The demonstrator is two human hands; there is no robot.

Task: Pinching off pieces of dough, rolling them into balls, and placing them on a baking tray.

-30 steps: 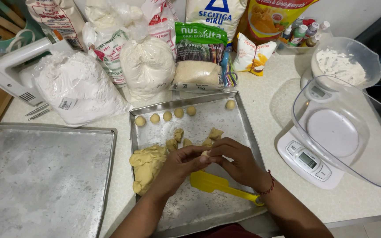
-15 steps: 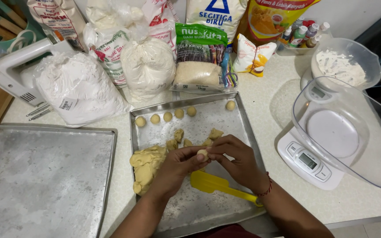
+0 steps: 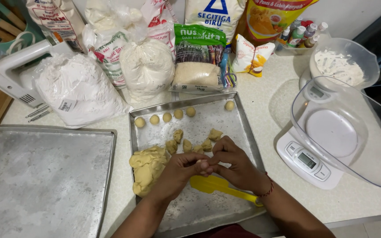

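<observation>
Over the floured baking tray (image 3: 248, 132), the left hand (image 3: 179, 169) and right hand (image 3: 237, 165) meet with fingers curled around a small piece of dough (image 3: 203, 166), pinched between the fingertips of both. Six finished dough balls (image 3: 166, 117) sit in a row along the tray's far edge, a handful of rough torn pieces (image 3: 195, 143) lie mid-tray, and a large dough lump (image 3: 146, 169) rests at its left side, so by my reading most of the shaping is not yet done. A yellow spatula (image 3: 219, 187) lies under the wrists, and the second tray (image 3: 45, 176) to the left holds no dough.
</observation>
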